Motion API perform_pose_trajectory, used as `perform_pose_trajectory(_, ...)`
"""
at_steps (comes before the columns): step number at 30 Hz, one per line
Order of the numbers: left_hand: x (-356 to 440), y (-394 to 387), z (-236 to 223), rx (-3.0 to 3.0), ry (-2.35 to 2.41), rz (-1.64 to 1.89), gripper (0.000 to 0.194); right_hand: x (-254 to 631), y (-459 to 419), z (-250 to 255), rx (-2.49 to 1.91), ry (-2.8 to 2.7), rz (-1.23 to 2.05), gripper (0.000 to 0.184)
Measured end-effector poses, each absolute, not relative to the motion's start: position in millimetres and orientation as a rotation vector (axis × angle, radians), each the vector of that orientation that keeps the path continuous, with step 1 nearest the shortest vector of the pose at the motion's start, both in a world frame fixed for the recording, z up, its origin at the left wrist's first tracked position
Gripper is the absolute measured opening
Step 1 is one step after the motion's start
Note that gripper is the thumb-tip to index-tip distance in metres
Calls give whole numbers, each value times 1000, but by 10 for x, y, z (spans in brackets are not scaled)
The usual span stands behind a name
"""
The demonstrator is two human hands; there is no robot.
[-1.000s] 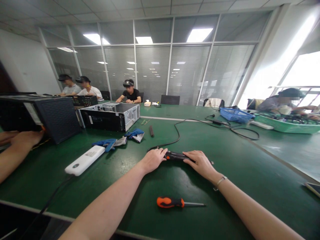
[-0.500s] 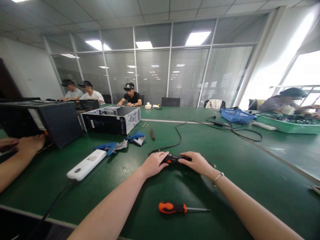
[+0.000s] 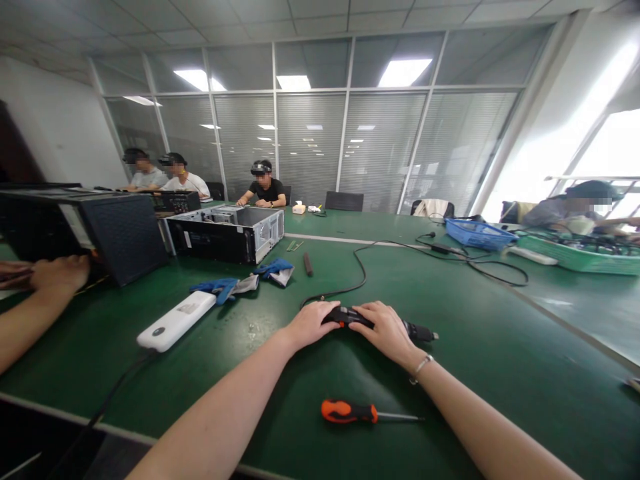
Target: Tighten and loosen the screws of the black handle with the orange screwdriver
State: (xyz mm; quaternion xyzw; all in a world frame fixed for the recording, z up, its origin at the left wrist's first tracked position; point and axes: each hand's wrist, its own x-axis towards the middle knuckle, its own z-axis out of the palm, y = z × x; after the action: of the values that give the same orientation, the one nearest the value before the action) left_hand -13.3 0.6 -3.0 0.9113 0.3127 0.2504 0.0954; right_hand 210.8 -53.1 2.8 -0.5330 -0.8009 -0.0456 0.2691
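A black electric screwdriver with an orange patch lies across the green table in front of me, its bit end pointing right. My left hand wraps the corded left end. Close beside it, my right hand has its fingers bent over the middle of the body. The palms hide part of the tool. Nearer to me, between my forearms, an orange and black hand screwdriver rests on the table with its shaft toward the right; neither hand touches it.
Left of my arms lie a white power bank-like box on a cable and blue-grey gloves. Computer cases stand farther left, with another person's hand at one. A black cable runs toward a blue basket. Several people sit around.
My right hand has slid left along the electric screwdriver, nearer my left hand, so its nose and bit end now show. The left hand keeps its hold.
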Motion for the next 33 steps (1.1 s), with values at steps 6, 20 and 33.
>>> perform_pose_trajectory(6, -148, 28, -16, 2681, 863, 757, 54, 2057, -588, -7, -1376, -2180, -269, 39)
perform_pose_trajectory(20, -198, 91, -67, 2581, 880, 746, 66, 2071, -554, -15, -1401, -2114, -189, 39)
perform_pose_trajectory(33, -196, 163, -139, 2600, 858, 756, 65, 2084, -519, -6, -1448, -2081, -134, 42)
